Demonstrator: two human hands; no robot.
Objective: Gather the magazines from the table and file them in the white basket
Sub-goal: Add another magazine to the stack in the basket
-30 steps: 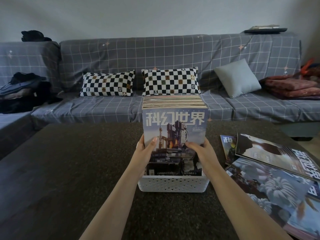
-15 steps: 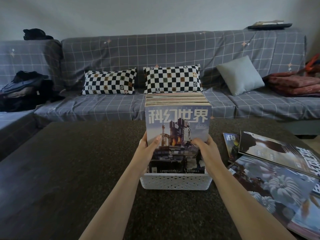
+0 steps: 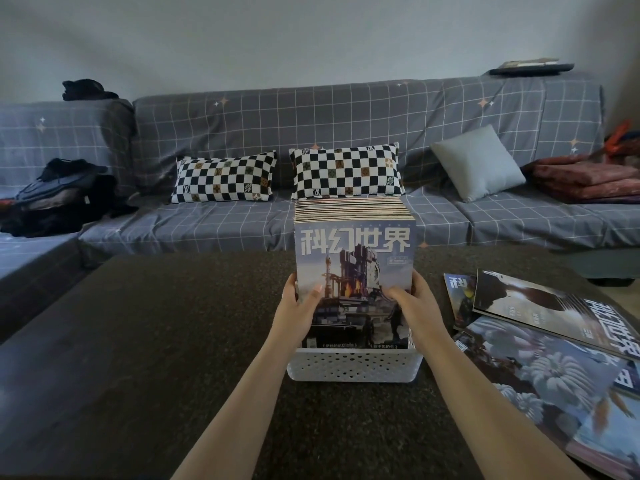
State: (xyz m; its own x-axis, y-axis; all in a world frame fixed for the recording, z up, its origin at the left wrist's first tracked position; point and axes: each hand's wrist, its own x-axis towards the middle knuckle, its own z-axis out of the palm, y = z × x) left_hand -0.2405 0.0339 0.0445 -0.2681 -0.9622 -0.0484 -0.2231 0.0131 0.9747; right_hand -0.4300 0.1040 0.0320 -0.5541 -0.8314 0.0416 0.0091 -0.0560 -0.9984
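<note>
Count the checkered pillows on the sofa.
2: left checkered pillow and right checkered pillow, side by side against the backrest behind the magazines. None appear hidden.

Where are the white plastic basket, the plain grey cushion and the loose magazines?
white plastic basket (image 3: 353,367): head view, its perforated front wall.
plain grey square cushion (image 3: 479,163): head view, its middle.
loose magazines lying on the table (image 3: 540,362): head view, flower cover.

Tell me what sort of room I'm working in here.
Likely a home living room: a long sofa with a grey checked cover, cushions on it, and a low dark table in front.
</note>
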